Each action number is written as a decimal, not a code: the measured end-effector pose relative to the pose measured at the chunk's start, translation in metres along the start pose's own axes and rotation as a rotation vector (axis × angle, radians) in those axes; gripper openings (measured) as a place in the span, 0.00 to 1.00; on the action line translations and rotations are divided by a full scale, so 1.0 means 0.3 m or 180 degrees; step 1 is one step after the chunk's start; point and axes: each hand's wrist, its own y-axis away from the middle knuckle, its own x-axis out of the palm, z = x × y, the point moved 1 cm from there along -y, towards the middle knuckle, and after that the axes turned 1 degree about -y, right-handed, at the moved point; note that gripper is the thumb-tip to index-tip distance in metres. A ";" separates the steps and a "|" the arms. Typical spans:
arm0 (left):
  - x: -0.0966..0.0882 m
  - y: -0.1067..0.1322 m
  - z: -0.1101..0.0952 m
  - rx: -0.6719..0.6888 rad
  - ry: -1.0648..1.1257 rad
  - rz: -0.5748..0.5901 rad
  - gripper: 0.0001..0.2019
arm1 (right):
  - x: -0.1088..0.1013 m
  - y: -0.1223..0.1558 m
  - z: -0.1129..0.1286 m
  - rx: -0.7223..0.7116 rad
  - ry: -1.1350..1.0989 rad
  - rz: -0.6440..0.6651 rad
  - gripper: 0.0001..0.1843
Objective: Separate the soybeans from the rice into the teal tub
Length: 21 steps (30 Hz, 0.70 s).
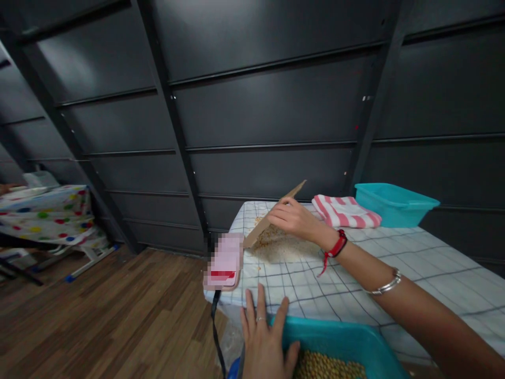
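Note:
My right hand (291, 217) grips a piece of cardboard (257, 231), its fingers closed over the sheet's edge. The cardboard is tilted, its lower end near the tablecloth. Beneath and beside it, small tan bits or grains (266, 239) lie scattered on the cloth, partly hidden by the hand and the sheet. My left hand (263, 337), fingers spread, is at the left end of a teal bin (335, 331). Whether it presses on the rim I cannot tell. Greenish-brown beans or similar round seeds (329, 366) fill the visible bottom of that bin.
A checked cloth (414, 268) covers the table. On its left edge lies a pink phone (226, 258), with a black strap (215, 326) hanging below. A pink-striped towel (347, 211) and another teal bin (394, 205) stand at the back, near a dark panelled wall (268, 116).

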 end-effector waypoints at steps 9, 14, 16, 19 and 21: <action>-0.003 -0.010 0.023 0.0039 0.0101 0.0321 0.32 | 0.008 0.001 -0.095 -0.0412 -0.0248 0.0085 0.15; -0.013 -0.016 0.042 -0.0045 0.0300 0.0766 0.33 | 0.047 -0.004 -0.100 -0.0550 -0.0369 0.0147 0.15; -0.017 -0.018 0.043 -0.0138 0.0321 0.0888 0.33 | 0.075 -0.008 -0.097 -0.0605 -0.0436 0.0176 0.13; -0.024 -0.023 0.042 -0.0227 0.0338 0.1029 0.33 | 0.121 -0.013 -0.102 -0.0716 -0.0571 0.0228 0.13; -0.029 -0.028 0.043 -0.0255 0.0330 0.1074 0.33 | 0.144 -0.011 -0.112 -0.0792 -0.0672 0.0259 0.18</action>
